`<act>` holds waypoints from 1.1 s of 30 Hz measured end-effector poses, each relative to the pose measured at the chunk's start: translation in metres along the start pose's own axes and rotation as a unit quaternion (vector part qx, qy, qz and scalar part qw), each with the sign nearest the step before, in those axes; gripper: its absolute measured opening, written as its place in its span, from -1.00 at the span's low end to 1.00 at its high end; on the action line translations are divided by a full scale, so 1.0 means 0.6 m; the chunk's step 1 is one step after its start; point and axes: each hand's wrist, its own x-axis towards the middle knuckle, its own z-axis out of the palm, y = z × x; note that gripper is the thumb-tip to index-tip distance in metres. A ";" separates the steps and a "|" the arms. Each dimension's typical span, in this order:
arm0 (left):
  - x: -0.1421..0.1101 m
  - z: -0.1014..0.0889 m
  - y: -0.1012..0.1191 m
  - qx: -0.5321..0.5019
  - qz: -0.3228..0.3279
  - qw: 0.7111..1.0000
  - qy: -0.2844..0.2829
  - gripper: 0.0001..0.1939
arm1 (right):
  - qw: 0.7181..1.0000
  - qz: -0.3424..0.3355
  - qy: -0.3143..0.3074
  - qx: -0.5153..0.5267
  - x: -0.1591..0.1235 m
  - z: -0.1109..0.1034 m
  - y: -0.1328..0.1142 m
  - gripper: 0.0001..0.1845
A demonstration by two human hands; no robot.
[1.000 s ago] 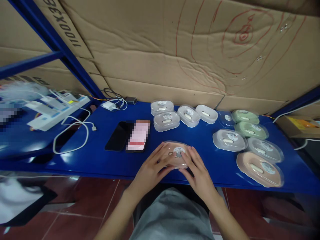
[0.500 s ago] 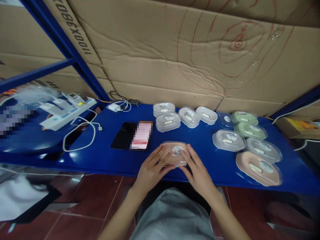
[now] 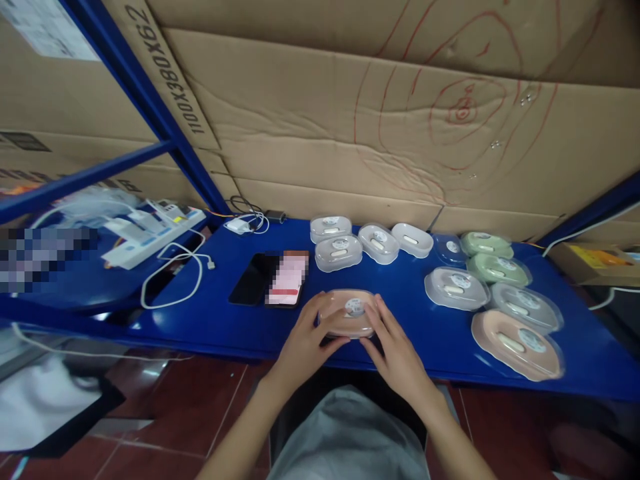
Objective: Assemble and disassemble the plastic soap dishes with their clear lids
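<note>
Left hand (image 3: 305, 333) and right hand (image 3: 396, 337), both bare, together grasp a shallow peach-pink oval dish under a clear plastic cover (image 3: 355, 326), one at either end, fingers laid over the cover and thumbs along the near side. It sits centrally before the person, at the near part of a glossy blue surface (image 3: 200, 333); whether it rests there or is slightly raised, I cannot tell. For a steady hold, equal light pressure from both sides would seem best, the dish level and the thin cover not squeezed. Its long axis runs left to right, roughly along the surface's near edge, and its round whitish printed sticker (image 3: 355, 306) faces up, right of the middle. Left of it, apart, lie a black phone with a dark screen (image 3: 249, 280) and a phone with a lit, blurred screen (image 3: 287, 283). Beyond stand pale grey-pink oval dishes (image 3: 339, 255); to the right are pale green oval dishes (image 3: 500, 270) and another covered peach-pink dish (image 3: 517, 347). Creased brown cardboard (image 3: 280, 133) with red pen rings stands behind.
</note>
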 end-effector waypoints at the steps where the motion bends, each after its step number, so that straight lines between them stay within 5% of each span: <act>1: 0.002 -0.002 -0.002 -0.011 -0.003 1.000 -0.005 -0.44 | 1.000 0.008 0.014 0.003 -0.001 0.001 0.000 -0.16; 6: 0.041 -0.037 -0.020 -0.008 0.018 0.999 0.027 -0.48 | 0.997 0.046 0.062 0.025 -0.007 0.003 -0.002 -0.12; 10: 0.124 -0.060 -0.067 0.029 0.021 0.996 0.082 -0.49 | 0.998 0.050 0.046 0.006 -0.006 -0.001 -0.006 -0.16; 13: 0.204 -0.049 -0.124 0.051 0.013 0.995 0.081 -0.55 | 0.999 0.041 0.034 -0.013 -0.003 -0.004 -0.009 -0.20; 16: 0.268 -0.025 -0.182 0.065 0.005 0.998 0.021 -0.56 | 0.999 0.035 0.035 -0.019 -0.002 -0.001 -0.011 -0.23; 20: 0.297 -0.006 -0.225 0.063 0.004 0.998 -0.006 -0.55 | 0.999 0.022 0.044 -0.023 -0.008 -0.007 -0.010 -0.25; 23: 0.278 -0.003 -0.224 0.069 -0.012 0.997 0.011 -0.48 | 0.995 -0.026 0.069 -0.065 0.002 -0.049 0.003 -0.37; 27: 0.243 -0.004 -0.184 0.105 0.001 0.993 0.060 -0.52 | 0.981 -0.023 0.097 -0.164 0.073 -0.153 0.066 -0.60; 30: 0.233 -0.007 -0.141 0.109 0.052 0.990 0.078 -0.61 | 0.965 0.026 0.044 -0.258 0.159 -0.216 0.143 -0.61; 33: 0.231 -0.008 -0.106 0.093 0.093 0.989 0.070 -0.71 | 0.963 0.032 -0.005 -0.266 0.238 -0.231 0.214 -0.64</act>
